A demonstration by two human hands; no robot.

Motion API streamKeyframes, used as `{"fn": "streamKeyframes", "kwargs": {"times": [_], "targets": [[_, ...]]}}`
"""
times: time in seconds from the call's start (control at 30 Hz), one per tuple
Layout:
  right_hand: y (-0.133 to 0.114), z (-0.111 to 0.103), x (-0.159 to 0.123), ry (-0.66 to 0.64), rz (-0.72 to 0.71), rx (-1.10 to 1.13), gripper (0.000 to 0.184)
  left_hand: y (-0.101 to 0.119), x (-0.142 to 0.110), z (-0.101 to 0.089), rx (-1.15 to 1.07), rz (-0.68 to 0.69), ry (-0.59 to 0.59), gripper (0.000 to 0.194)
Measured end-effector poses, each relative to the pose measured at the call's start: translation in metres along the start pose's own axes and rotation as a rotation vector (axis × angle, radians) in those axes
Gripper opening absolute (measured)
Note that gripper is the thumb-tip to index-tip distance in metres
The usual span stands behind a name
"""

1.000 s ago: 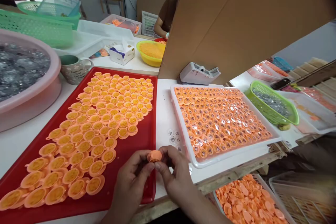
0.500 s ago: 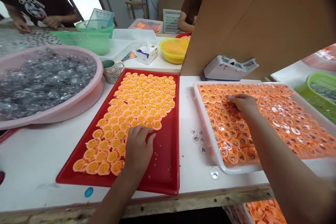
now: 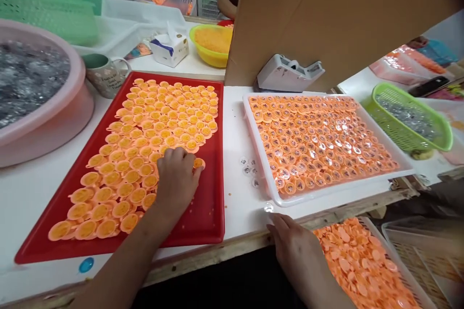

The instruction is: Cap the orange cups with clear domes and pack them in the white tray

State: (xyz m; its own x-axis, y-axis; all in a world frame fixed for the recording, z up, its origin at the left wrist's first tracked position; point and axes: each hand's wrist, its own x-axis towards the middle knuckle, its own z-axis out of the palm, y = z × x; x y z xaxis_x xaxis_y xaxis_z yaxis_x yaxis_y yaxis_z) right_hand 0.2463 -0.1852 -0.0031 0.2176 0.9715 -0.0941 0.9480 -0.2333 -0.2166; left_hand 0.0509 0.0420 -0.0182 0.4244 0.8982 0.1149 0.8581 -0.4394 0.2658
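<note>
A red tray point(image 3: 208, 198) carries rows of orange round pieces point(image 3: 125, 169) with yellow-orange centres. Over its right part, my left hand point(image 3: 176, 176) is closed, with one orange round piece point(image 3: 198, 163) at its thumb and curled fingers. Down by the table's front edge is my right hand point(image 3: 293, 241), its fingers stretched forward and the thumb slightly apart. Its fingertips reach the near side of a small clear disc point(image 3: 268, 207) lying on the table. Just beyond stands a white tray point(image 3: 266, 181) full of orange pieces under shiny clear covers point(image 3: 308, 142).
A pink tub point(image 3: 72, 101) of clear plastic parts and a mug point(image 3: 108, 77) stand left. Behind are a tissue box point(image 3: 174, 50), yellow bowl point(image 3: 212, 58) and cardboard panel point(image 3: 290, 19). A green basket point(image 3: 447, 137) is right; a bin of orange pieces point(image 3: 362, 256) sits below.
My right hand has left the white tray and come down to the clear disc at the table edge. My left hand stays over the red tray, now with an orange piece. The view has shifted right and down.
</note>
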Motion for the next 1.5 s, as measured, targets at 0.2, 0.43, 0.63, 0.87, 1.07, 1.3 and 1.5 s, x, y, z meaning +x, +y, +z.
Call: {"fn": "streamKeyframes", "kwargs": {"times": [0.2,0.43,0.63,0.87,1.07,1.3,1.5], "targets": [[-0.001,0.042,0.017,0.126,0.087,-0.149,0.019,0.021,-0.038,-0.013,0.038,0.028,-0.111,0.014],[-0.039,0.039,0.041,0.083,-0.097,0.071,0.026,0.014,-0.046,-0.006,-0.127,0.098,-0.150,0.014],[-0.039,0.043,0.051,0.144,-0.072,0.169,0.014,0.021,-0.056,-0.019,-0.271,-0.029,-0.197,0.002],[-0.031,0.040,0.057,0.072,-0.064,0.130,0.037,0.021,-0.065,-0.025,-0.603,-0.246,-0.294,0.020],[-0.031,0.011,0.054,-0.130,0.030,0.946,0.029,0.019,-0.070,-0.024,-0.984,-0.421,-0.421,0.021],[-0.053,0.007,0.058,-0.363,0.183,1.693,0.025,0.035,-0.077,-0.028,-1.451,-0.499,-0.650,0.029],[-0.061,0.016,0.058,-0.363,0.209,1.680,0.020,0.038,-0.080,-0.017,-1.451,-0.523,-0.573,0.030]]}}
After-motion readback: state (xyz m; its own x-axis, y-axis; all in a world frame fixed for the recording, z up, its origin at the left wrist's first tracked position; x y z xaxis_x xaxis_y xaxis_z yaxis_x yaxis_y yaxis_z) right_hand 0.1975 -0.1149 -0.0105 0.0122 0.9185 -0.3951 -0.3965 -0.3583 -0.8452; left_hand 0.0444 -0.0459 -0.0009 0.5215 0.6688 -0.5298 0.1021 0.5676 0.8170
